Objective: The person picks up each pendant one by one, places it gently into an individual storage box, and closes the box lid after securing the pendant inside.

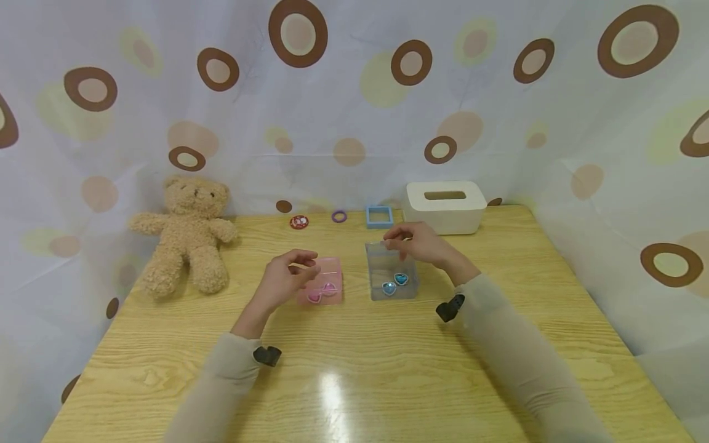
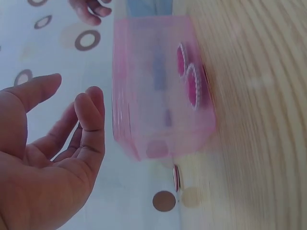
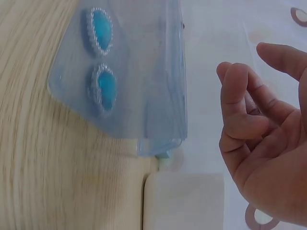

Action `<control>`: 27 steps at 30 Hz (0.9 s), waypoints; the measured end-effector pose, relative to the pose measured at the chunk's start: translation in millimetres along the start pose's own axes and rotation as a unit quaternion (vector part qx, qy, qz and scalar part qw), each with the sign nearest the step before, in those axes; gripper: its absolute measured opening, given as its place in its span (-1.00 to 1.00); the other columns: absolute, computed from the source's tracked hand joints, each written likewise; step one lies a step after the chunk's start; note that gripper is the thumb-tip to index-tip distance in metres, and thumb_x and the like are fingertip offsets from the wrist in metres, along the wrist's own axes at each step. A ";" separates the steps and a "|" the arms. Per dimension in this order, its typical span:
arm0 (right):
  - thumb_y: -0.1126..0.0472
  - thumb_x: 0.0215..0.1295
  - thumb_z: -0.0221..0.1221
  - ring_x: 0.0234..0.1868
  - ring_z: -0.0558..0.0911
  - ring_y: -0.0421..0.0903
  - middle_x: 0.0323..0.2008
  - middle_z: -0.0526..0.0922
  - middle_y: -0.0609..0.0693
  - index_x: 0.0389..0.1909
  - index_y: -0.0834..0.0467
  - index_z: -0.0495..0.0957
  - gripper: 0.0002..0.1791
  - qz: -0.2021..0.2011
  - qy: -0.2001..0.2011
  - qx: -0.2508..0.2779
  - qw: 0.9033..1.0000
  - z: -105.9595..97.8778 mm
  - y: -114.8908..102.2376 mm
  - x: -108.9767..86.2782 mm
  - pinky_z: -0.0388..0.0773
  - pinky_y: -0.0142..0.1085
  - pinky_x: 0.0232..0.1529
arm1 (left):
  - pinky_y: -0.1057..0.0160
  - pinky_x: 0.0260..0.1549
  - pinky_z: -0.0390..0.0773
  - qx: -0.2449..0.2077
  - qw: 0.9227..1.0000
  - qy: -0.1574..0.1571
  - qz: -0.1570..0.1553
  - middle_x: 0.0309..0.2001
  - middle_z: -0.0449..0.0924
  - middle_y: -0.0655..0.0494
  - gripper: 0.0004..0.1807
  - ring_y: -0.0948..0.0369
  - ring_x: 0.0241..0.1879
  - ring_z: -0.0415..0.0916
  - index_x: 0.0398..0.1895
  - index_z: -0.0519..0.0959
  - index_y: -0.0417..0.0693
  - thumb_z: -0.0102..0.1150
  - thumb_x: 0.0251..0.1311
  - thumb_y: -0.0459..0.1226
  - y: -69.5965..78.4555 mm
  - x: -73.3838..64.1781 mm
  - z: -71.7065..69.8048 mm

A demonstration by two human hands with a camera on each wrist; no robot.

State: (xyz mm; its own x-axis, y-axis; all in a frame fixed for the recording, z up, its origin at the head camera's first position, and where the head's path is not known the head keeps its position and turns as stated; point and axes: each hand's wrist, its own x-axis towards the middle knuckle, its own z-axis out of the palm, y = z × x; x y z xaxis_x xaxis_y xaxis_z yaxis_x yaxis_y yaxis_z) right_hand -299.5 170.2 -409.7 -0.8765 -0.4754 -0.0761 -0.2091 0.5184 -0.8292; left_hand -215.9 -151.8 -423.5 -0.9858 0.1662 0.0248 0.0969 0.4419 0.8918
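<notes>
A see-through pink plastic box stands on the table with two pink gem pieces inside, each edged in small beads. Just left of it, my left hand hovers with fingers loosely bent and nothing between them; a gap to the box shows in the left wrist view. To the right is a see-through bluish box holding two blue heart-shaped gems. Over its far edge hangs my right hand, thumb apart from the loosely bent fingers. In the right wrist view this hand is empty and clear of the box.
Along the back lie a red round badge, a purple ring and a light-blue square frame. A white tissue box stands behind my right hand. A teddy bear sits at the left against the dotted curtain.
</notes>
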 end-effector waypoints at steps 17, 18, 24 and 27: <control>0.02 0.48 0.11 -0.30 0.65 0.04 0.03 0.64 0.19 0.17 0.22 0.55 -0.57 0.077 0.056 -0.021 0.995 -16.8 41.9 4.0 0.58 -0.08 -0.22 | 0.19 -0.20 0.72 0.013 0.999 -0.038 0.011 0.09 0.65 -0.07 -0.60 0.05 -0.05 0.69 0.16 0.60 -0.04 0.32 0.28 -0.16 23.3 11.9 56.2; 0.02 0.49 0.10 -0.31 0.64 0.01 0.02 0.63 0.18 0.17 0.21 0.55 -0.58 0.081 0.058 -0.023 0.995 -17.0 43.8 4.6 0.57 -0.13 -0.27 | 0.21 -0.21 0.72 0.019 0.999 -0.042 0.012 0.10 0.65 -0.08 -0.59 0.05 -0.04 0.69 0.17 0.59 -0.05 0.32 0.28 -0.16 24.6 12.8 59.4; 0.02 0.51 0.07 -0.34 0.61 -0.05 -0.04 0.62 0.17 0.15 0.19 0.55 -0.61 0.105 0.051 -0.027 0.993 -18.1 51.5 6.3 0.38 -0.36 -0.50 | 0.30 -0.32 0.70 0.042 0.996 -0.073 0.021 0.14 0.61 -0.16 -0.55 0.02 -0.08 0.70 0.20 0.54 -0.20 0.30 0.27 -0.26 31.8 18.2 76.1; 0.05 0.52 0.05 -0.32 0.60 0.00 -0.05 0.61 0.18 0.15 0.19 0.55 -0.63 0.112 0.034 -0.016 0.993 -18.2 54.6 7.7 0.32 -0.37 -0.56 | 0.30 -0.31 0.70 0.060 0.995 -0.082 0.020 0.15 0.60 -0.14 -0.55 0.01 -0.06 0.70 0.21 0.54 -0.20 0.28 0.27 -0.28 35.6 20.1 81.6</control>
State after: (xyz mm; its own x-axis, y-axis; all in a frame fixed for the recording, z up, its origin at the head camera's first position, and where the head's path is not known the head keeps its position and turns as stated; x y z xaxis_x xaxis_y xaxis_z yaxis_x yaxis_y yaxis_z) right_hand -325.5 207.8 -445.5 -0.9296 -0.2967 -0.2186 -0.0180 0.6289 -0.7773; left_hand -221.1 -60.8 -428.1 -0.9461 0.3230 -0.0241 0.1608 0.5331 0.8306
